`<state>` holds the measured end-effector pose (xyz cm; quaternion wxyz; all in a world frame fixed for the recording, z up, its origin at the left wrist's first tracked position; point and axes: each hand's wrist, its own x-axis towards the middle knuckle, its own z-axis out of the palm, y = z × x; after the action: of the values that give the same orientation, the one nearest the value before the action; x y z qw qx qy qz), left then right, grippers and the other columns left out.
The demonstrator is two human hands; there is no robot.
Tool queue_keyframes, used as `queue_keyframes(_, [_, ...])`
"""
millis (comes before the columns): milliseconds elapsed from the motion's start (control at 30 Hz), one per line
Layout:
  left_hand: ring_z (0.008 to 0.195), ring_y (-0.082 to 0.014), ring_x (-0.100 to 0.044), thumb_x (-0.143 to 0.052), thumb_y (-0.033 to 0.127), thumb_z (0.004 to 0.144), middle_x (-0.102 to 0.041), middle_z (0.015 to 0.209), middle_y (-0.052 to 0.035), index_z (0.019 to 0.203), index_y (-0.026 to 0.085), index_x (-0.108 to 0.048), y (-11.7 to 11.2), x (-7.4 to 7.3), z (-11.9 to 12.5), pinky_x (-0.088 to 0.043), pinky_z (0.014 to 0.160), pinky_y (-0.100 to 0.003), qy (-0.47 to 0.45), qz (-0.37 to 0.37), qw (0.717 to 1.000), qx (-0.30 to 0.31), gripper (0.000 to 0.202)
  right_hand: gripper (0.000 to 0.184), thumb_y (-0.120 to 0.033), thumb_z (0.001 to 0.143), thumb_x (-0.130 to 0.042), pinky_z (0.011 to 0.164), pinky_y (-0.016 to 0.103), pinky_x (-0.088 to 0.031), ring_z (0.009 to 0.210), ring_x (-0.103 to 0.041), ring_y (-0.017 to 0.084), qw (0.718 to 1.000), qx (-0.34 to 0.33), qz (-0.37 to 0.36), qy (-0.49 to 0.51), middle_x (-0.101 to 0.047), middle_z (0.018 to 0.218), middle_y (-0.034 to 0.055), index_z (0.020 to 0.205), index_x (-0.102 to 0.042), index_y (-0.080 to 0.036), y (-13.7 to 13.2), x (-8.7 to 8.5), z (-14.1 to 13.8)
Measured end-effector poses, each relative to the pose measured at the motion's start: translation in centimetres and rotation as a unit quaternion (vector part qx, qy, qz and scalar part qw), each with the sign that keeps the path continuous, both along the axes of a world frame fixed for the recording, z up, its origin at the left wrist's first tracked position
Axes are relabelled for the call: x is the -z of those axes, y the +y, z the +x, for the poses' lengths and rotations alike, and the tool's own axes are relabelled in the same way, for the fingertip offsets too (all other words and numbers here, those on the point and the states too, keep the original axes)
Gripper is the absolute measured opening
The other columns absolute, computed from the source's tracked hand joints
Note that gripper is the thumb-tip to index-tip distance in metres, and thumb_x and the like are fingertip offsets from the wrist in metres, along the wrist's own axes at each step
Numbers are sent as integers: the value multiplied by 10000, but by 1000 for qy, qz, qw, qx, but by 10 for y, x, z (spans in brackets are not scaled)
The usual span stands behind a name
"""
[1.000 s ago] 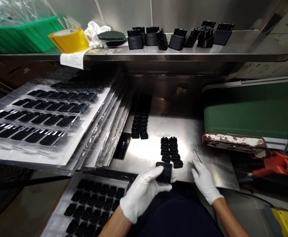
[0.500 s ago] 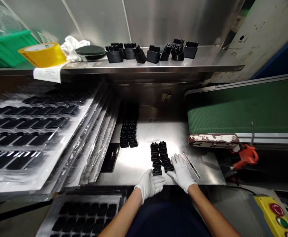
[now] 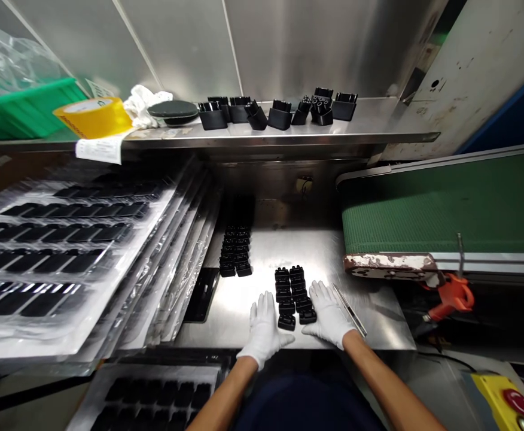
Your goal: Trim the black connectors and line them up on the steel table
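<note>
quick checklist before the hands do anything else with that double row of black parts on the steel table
1. Left hand flat beside the double row of black parts, holding nothing: ok.
2. Right hand flat on the other side, holding nothing: ok.
3. Row straight: not ok, the near end skews.
4. Tweezers lie just right of the right hand, clear of the row: ok.
5. Second row of parts apart, farther back left: ok.
6. Parts seated the same way up: cannot tell.
</note>
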<state>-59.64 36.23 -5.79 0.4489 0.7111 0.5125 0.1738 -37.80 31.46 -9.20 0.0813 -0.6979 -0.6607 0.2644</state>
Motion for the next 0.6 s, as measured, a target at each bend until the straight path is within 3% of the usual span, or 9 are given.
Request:
queue_keyframes(200, [1445,-361,-38,-858,268,577,-238,1526,-193,1422,113,-331,12,-9,4,126,1189,-352,-91,19,996,1,1008,1178,-623,580,-744,1199,488,-16,1455,-35,339,1000,0,21,-9,-124,1571,175,1493,-234,-81,6,-2,-13])
queue_keyframes(300, [1453,-319,-51,-828,302,614,-232,1545,-136,1431,158,-340,16,-6,1,117,1194,-338,-75,25,997,11,963,1150,-584,584,-746,1200,491,-32,1453,-61,347,999,12,26,-14,-152,1564,188,1487,-250,-72,7,-2,-18])
queue_keyframes(467, [1461,-275,-27,-840,307,537,-186,1556,-131,1458,165,-302,24,15,-2,139,1186,-337,-2,23,999,22,1076,1129,-581,576,-748,1204,487,-54,1449,-72,360,999,24,26,-16,-171,1559,187,1475,-291,-74,8,-6,-21])
queue_keyframes(600, [1457,-287,47,-886,330,450,-116,1575,-114,1499,165,-182,28,17,-9,108,1192,-345,2,-7,1000,22,1275,1251,-574,537,-774,1208,477,-29,1451,-6,352,999,34,-9,-4,-101,1566,198,1493,-185,-22,5,-7,-24])
